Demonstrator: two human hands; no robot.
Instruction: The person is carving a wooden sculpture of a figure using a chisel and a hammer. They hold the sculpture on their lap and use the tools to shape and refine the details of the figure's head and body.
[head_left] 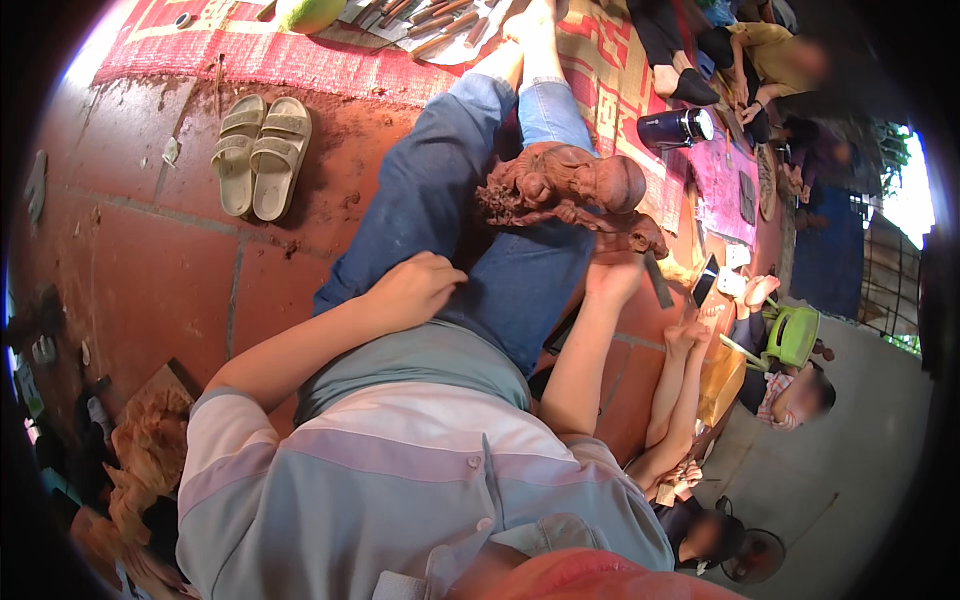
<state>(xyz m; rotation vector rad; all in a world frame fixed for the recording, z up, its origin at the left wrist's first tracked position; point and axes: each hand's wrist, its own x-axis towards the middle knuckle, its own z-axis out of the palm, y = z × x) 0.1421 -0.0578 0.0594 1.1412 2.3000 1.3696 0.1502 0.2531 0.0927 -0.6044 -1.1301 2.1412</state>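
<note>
A reddish-brown wood carving [565, 190] with rounded figures and a rough, jagged left end lies across my raised, jeans-clad knees. My right hand [612, 277] grips its lower right end from beneath, and the carving hides most of the fingers. Just right of that hand, a flat grey strip [659, 283] sticks out; I cannot tell whether the hand touches it. On my left thigh rests my left hand [418, 288], its fingers curled inward and apart from the carving. Whatever those fingers hold, if anything, is out of sight.
Beige sandals [262, 160] stand on the red tiles to the left. Several carving tools [440, 30] lie beyond my feet, near a green fruit [309, 13] on a red patterned mat [270, 72]. A dark flask [675, 128] lies at right; several people sit farther right, by a green chair [793, 336].
</note>
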